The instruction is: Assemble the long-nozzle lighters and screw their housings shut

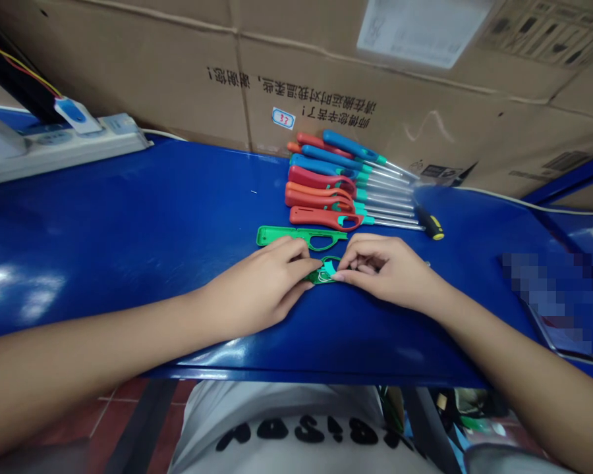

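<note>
Between my two hands is an opened green gas lighter half (320, 279), with a teal trigger (329, 268) and a thin pale wire showing inside it. My left hand (269, 280) grips its left part between thumb and fingers, covering most of it. At its right side, my right hand (393, 266) is closed in a pinch, thumb and index finger at the teal trigger. Just beyond my fingers lies the other green casing half (279, 235), hollow side up, partly behind my left hand.
Several red, orange and blue lighters (321, 216) lie in a row beyond, metal tubes pointing right. A black and yellow screwdriver (429, 222) touches their tips. A cardboard box (178, 79) walls the back. A power strip (123, 141) sits left, a pixelated flat object (553, 303) right.
</note>
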`<state>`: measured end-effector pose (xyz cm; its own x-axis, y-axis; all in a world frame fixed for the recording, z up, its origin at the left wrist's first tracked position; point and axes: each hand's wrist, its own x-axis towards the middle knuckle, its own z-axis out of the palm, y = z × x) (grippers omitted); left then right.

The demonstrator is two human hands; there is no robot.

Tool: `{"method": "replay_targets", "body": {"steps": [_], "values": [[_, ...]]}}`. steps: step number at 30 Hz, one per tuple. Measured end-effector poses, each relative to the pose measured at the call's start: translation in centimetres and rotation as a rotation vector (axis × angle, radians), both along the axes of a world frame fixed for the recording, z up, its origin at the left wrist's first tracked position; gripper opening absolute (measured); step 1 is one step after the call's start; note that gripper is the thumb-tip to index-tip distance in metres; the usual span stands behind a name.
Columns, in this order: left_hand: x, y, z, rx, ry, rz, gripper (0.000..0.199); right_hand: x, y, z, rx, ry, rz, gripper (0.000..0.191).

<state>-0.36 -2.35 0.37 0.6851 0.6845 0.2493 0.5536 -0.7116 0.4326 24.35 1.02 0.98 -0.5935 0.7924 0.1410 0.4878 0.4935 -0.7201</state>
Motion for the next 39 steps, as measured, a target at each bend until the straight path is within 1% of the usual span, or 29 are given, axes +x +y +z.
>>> {"method": "replay_targets", "body": {"steps": [2,4,7,10,13,18,26,31,35,39], "values": [[0.0,0.0,0.0,-0.039,-0.033,0.038,0.027,0.0,0.1,-0.1,-0.053,0.011,-0.019,0.027],[0.0,0.1,0.1,-0.084,-0.057,0.074,0.031,0.0,0.0,-0.1,-0.076,0.024,-0.015,0.026],[0.1,0.3,0.3,-0.150,-0.084,0.102,0.034,0.0,-0.2,0.0,-0.054,0.024,0.014,0.021],[0.4,0.5,0.5,-0.206,-0.121,0.113,0.030,0.0,-0.6,0.0,-0.041,0.017,0.025,0.021],[0.9,0.4,0.4,-0.202,-0.135,0.125,0.025,-0.1,-0.9,0.0,-0.034,0.029,0.042,0.025],[1.4,0.3,0.1,-0.186,-0.134,0.159,0.016,-0.1,-1.2,0.0,0.090,-0.036,0.114,0.026],[1.5,0.3,0.0,-0.238,-0.208,0.181,0.012,-0.1,-0.9,-0.1,0.240,-0.047,0.210,0.013],[1.4,0.3,0.0,-0.261,-0.224,0.201,0.013,0.1,-1.0,0.2,0.245,-0.064,0.232,0.013],[1.4,0.4,0.0,-0.272,-0.248,0.193,0.017,0.5,-0.9,0.4,0.249,-0.114,0.272,0.011],[1.2,0.5,0.1,-0.267,-0.234,0.181,0.018,0.6,-0.7,0.4,0.260,-0.118,0.271,0.010]]}}
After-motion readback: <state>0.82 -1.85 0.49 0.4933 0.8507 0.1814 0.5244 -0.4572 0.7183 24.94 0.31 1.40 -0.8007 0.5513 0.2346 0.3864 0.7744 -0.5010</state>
